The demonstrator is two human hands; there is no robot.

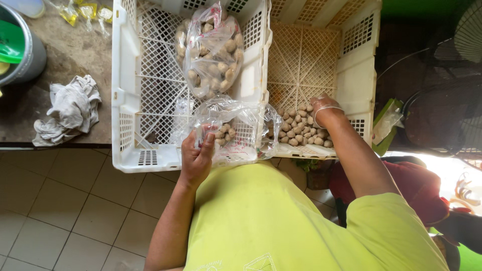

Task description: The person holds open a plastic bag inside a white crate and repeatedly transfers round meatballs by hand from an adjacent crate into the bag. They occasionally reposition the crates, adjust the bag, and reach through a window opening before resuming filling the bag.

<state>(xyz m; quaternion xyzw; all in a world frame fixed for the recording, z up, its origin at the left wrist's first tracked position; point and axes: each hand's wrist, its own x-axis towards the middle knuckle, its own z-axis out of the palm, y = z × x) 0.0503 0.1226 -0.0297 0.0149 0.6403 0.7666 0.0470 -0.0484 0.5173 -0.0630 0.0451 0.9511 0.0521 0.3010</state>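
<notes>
My left hand (197,153) grips the rim of a clear plastic bag (236,118) that holds a few small beige balls, held over the near edge of the left white crate (125,75). My right hand (321,111), with a rubber band round the wrist, reaches into a pile of loose beige balls (300,130) in the right cream crate (351,75); its fingers are curled down on the pile. A filled, tied bag of balls (213,50) lies in the left crate.
A crumpled grey cloth (70,111) lies on the stone counter at the left beside a metal pot (22,47). Small yellow packets (85,11) sit at the back. Tiled floor (65,211) lies below; a fan (442,118) stands at the right.
</notes>
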